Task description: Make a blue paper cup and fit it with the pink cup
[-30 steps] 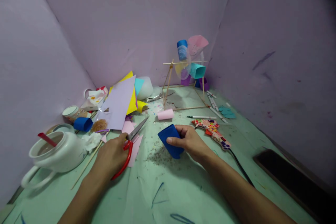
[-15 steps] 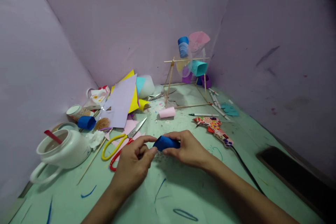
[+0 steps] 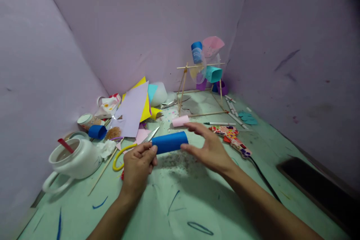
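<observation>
A blue paper tube point(image 3: 170, 142) is held above the table by my left hand point(image 3: 138, 165), which pinches its left end between thumb and fingers. At the tube's right end, my right hand point(image 3: 210, 150) is open, thumb and fingers spread apart; whether the thumb still brushes the tube I cannot tell. Scissors with yellow and red handles point(image 3: 120, 160) lie partly hidden behind my left hand. A pink paper tube point(image 3: 180, 121) rests on the table just beyond the blue one.
At the back stands a stick frame point(image 3: 182, 90) carrying a wheel with coloured paper cups point(image 3: 213, 74). A patterned glue gun point(image 3: 232, 140) and markers point(image 3: 231, 108) lie right, a dark phone-like slab point(image 3: 312, 187) nearer. Leftward are a white pot point(image 3: 77, 161), paper sheets point(image 3: 132, 108) and another blue roll point(image 3: 97, 132).
My right hand has loosened from the blue paper tube and opened. My left hand now grips its left end, and the tube has shifted left, showing its full length.
</observation>
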A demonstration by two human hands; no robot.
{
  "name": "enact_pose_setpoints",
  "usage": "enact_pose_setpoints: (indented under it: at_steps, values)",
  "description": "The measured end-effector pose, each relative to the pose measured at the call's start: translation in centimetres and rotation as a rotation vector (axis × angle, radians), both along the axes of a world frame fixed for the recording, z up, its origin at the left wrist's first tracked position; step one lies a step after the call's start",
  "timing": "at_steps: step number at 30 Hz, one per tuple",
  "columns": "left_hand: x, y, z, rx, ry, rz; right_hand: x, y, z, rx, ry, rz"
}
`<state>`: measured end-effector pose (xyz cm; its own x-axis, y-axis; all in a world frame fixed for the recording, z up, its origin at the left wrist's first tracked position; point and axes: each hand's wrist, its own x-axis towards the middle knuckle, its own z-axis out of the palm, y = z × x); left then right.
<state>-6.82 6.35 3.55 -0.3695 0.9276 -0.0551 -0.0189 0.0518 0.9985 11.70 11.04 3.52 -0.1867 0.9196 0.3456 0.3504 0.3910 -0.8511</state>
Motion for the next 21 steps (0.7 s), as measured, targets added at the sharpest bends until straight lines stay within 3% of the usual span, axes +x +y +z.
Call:
enact_pose_setpoints:
  at_steps: [2, 3, 7, 10, 13, 18, 21]
  values:
    - [-0.5, 0.3, -0.2, 0.030, -0.150, 0.046, 0.5, 0.4, 0.5, -0.114, 0.087, -0.128]
    - [-0.6, 0.4, -0.3, 0.040, -0.199, 0.044, 0.7, 0.6, 0.6, -0.202, 0.125, -0.123]
    - [-0.3, 0.5, -0.8, 0.053, -0.272, 0.010, 0.1, 0.2, 0.6, -0.461, 0.230, 0.109]
    - [0.5, 0.3, -1.3, 0.046, -0.303, -0.025, -0.7, -0.3, 0.2, -0.494, 0.246, 0.210]
    - [1.2, -0.1, -1.5, 0.049, -0.296, -0.095, -0.7, -0.1, -0.5, -0.462, 0.255, 0.210]
    - [0.8, -0.3, -0.9, 0.167, -0.279, -0.096, 0.3, 1.1, -0.7, -0.500, 0.619, 0.248]
    - [0.2, 0.0, -0.4, 0.120, -0.375, -0.101, 0.2, 1.1, -0.2, -0.561, 0.713, 0.319]
